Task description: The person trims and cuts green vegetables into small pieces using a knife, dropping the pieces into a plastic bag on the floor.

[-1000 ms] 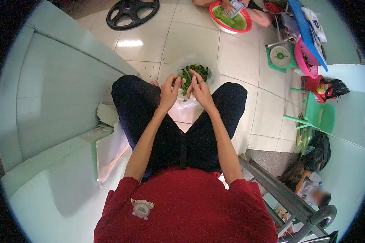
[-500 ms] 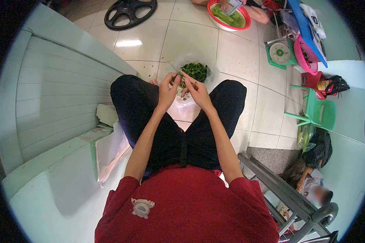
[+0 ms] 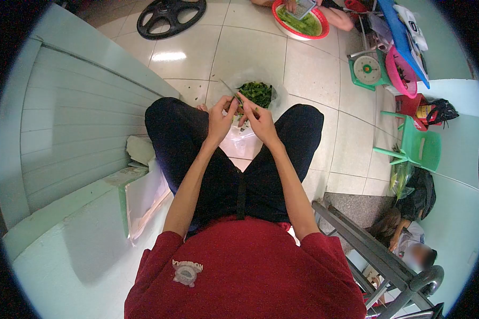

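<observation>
Between my knees, my two hands meet over a clear plastic bag [image 3: 280, 95] on the floor that holds chopped green leaves [image 3: 256, 94]. My right hand [image 3: 258, 121] is closed round a knife [image 3: 228, 87], its thin blade pointing up and left past my left fingers. Pinched fingers of my left hand [image 3: 220, 118] meet the blade, on what seems a small green vegetable piece, mostly hidden by the fingers. Small cut bits show just below the hands.
Ahead, another person's hand [image 3: 291, 6] holds a grater [image 3: 305, 8] over a red-rimmed basin [image 3: 324, 27]. A steering wheel [image 3: 171, 19] lies far left. Rightward are a scale [image 3: 367, 70], pink basin [image 3: 393, 69], green stool [image 3: 423, 146] and metal frame [image 3: 356, 234]. A panelled wall [image 3: 80, 122] borders my left.
The knife blade has turned slightly and shows more of its flat side. My fingers have shifted a little; the other person's hand has moved slightly left at the grater.
</observation>
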Available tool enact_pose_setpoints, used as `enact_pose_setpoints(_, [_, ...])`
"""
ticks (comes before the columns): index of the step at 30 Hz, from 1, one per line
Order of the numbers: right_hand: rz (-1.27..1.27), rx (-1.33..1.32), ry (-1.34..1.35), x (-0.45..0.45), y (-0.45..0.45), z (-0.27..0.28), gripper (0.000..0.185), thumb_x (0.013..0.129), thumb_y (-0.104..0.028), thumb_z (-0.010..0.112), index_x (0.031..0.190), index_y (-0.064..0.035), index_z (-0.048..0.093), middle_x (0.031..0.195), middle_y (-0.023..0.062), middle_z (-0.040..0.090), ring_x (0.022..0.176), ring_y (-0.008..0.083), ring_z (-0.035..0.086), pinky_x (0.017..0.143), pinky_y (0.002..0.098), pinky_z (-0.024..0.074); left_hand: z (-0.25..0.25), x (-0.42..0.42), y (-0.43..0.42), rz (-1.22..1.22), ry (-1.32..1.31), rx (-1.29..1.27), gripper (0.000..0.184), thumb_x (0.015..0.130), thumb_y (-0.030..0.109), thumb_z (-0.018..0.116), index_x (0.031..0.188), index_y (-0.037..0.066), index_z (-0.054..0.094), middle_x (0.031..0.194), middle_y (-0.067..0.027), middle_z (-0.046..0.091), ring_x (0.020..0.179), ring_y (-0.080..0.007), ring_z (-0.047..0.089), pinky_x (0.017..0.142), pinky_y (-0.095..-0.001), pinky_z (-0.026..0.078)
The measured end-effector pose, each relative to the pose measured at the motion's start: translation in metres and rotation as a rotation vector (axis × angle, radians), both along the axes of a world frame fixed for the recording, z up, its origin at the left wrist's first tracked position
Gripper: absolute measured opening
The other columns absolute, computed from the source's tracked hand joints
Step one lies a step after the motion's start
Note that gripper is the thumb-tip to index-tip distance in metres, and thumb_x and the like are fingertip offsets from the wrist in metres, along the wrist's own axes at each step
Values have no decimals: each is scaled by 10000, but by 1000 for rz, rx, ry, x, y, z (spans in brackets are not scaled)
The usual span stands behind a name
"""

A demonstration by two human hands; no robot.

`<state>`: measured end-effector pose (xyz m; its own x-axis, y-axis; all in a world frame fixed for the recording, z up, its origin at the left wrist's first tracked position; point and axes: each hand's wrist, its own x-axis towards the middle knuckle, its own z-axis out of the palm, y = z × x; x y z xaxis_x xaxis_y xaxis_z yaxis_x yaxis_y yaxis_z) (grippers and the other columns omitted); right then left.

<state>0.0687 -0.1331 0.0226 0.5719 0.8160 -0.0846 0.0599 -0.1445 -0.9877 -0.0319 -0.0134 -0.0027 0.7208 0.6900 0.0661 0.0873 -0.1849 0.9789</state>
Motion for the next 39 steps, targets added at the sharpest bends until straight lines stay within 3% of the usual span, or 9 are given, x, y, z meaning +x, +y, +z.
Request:
enact_pose_setpoints(8, [-23, 9, 17, 2, 0, -9, 409, 1071, -321, 563, 1410, -104, 631, 760, 49, 732, 650, 62, 662, 625, 248, 486, 6, -1, 0, -9, 25, 101, 190, 1034, 181, 620, 1015, -8, 630, 770, -68, 683, 700, -121, 623, 678, -284, 474])
enact_pose_setpoints(10, [16, -24, 51, 5, -1, -6, 437, 1084, -292, 558, 1452, -58, 583, 906, 7, 698, 664, 64, 609, 712, 230, 494, 10, -1, 0, -5, 6, 106, 189, 1031, 179, 624, 1010, -8, 641, 775, -71, 689, 697, -126, 619, 678, -290, 476])
enact_pose_setpoints(14, [-38, -43, 71, 3, -1, -7, 425, 1078, -289, 572, 1432, -54, 601, 881, -3, 691, 672, 60, 612, 704, 216, 488, 14, 0, -1, 2, -22, 229, 186, 1016, 173, 641, 994, -8, 674, 801, -102, 712, 697, -168, 634, 679, -319, 485])
enact_pose_setpoints(16, [-80, 53, 66, 2, 1, -12, 463, 1051, -355, 599, 1383, -34, 636, 1012, 55, 776, 665, 76, 688, 507, 232, 453, 15, 1, -1, 3, -15, 259, 180, 1008, 170, 646, 995, -7, 680, 811, -116, 716, 705, -192, 646, 684, -327, 487])
enact_pose_setpoints(17, [-80, 52, 67, 2, -1, -14, 463, 1051, -355, 599, 1383, -34, 636, 1012, 55, 776, 665, 76, 688, 507, 232, 453, 16, 1, -1, 4, -9, 289, 175, 1001, 166, 652, 996, -6, 686, 821, -129, 720, 714, -216, 658, 689, -336, 488])
enact_pose_setpoints(19, [-83, -4, 111, 2, -1, -9, 420, 1074, -286, 580, 1422, -53, 611, 866, -8, 691, 692, 46, 601, 692, 211, 477, 17, 1, 0, 4, -3, 292, 176, 998, 170, 653, 995, -3, 686, 820, -132, 721, 722, -234, 665, 697, -346, 489])
enact_pose_setpoints(31, [-108, -37, 48, -1, 0, -11, 387, 1062, -278, 601, 1401, -95, 639, 691, -72, 575, 667, 20, 472, 635, 199, 385, 9, 1, 2, 23, 20, 227, 183, 979, 203, 663, 978, 22, 689, 832, -125, 722, 742, -297, 668, 719, -388, 486])
enact_pose_setpoints(32, [-128, -18, 31, 0, -1, -14, 338, 1021, -247, 660, 1284, -39, 705, 1078, 23, 776, 679, 13, 574, 618, 217, 477, 8, 1, 2, 17, -23, 219, 182, 976, 201, 664, 974, 21, 689, 837, -124, 720, 747, -296, 669, 719, -386, 487])
enact_pose_setpoints(39, [-139, -25, 63, -1, 0, -9, 397, 1028, -301, 657, 1366, -93, 659, 780, -12, 721, 670, 5, 510, 607, 204, 411, 13, 1, 2, 38, 13, 284, 153, 951, 180, 685, 947, 27, 690, 823, -104, 717, 726, -289, 662, 659, -377, 466])
